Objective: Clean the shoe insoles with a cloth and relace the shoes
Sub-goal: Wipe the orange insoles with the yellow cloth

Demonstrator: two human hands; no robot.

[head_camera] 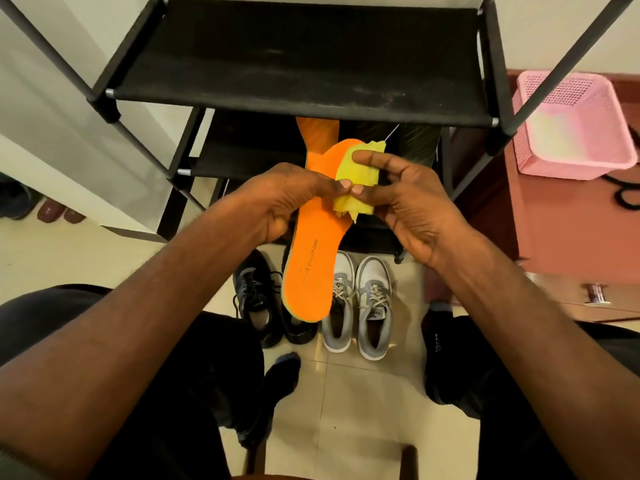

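From the head view, your left hand (277, 202) grips the orange insole (311, 251) along its left edge, thumb on top, holding it above the floor with the heel end near you. Your right hand (408, 206) pinches the folded yellow cloth (356, 178) against the insole's far right part. A second orange insole (317, 133) lies on the rack's lower shelf (242, 157). Below, 2 black shoes (256, 299) stand left of 2 grey laced shoes (360, 306) on the tiles; a pink basket (571, 126) sits far right
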